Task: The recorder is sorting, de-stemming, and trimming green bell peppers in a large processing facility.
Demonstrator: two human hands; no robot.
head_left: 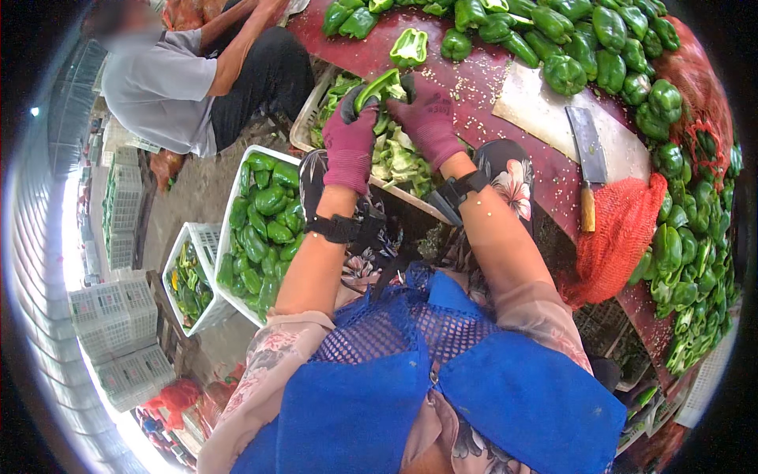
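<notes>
A cut green bell pepper (379, 88) is held between my two gloved hands, above a crate (302, 125) of pale green pepper trimmings. My left hand (351, 144), in a maroon glove with dark fingertips, is closed round its left side. Its right end is gripped by the bent fingers of my right hand (427, 118), gloved alike; the fingertips are partly hidden. Beyond them, a halved pepper (409, 48) lies cut face up on the dark red tabletop (466, 95), beside a whole green pepper (455, 45).
On the right, a cleaver (586, 142) rests on a pale board (529, 99) near a red mesh bag (617, 237). Green peppers (608, 31) heap along the table's far and right sides. Left stand a white crate (222, 237) of peppers and a smaller crate (207, 306). Another person (162, 87) sits far left.
</notes>
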